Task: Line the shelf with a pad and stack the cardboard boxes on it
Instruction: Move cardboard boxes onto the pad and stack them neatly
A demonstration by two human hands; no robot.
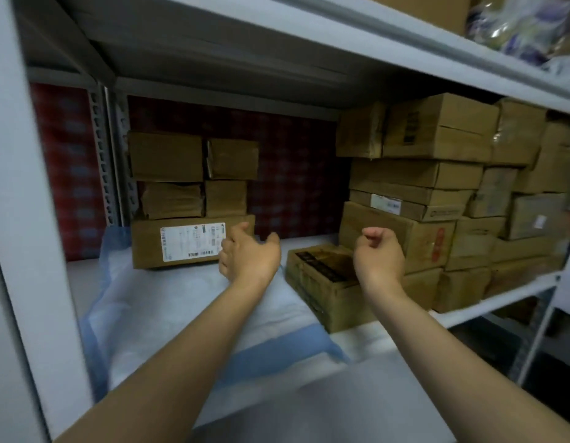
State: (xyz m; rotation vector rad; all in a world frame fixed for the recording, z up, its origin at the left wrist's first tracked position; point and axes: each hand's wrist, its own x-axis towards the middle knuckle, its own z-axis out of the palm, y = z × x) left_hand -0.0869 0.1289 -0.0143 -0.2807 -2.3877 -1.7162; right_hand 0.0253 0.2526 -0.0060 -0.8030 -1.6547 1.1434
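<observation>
A white pad with blue edges [168, 302] lies on the left part of the white shelf [488, 306]. A stack of cardboard boxes stands on the pad at the back left, its bottom box [181, 241] carrying a white label. A small dark-topped cardboard box [322, 276] sits at the pad's right edge. My left hand [250, 254] hovers between the labelled box and the small box, fingers apart, holding nothing. My right hand [378, 255] hangs above the small box's right end, fingers loosely curled, nothing in it.
A tall pile of cardboard boxes [437, 193] fills the right half of the shelf. A grey upright post [31, 251] frames the left side. The shelf above [405, 49] hangs low overhead. Red checked fabric [293, 174] covers the back.
</observation>
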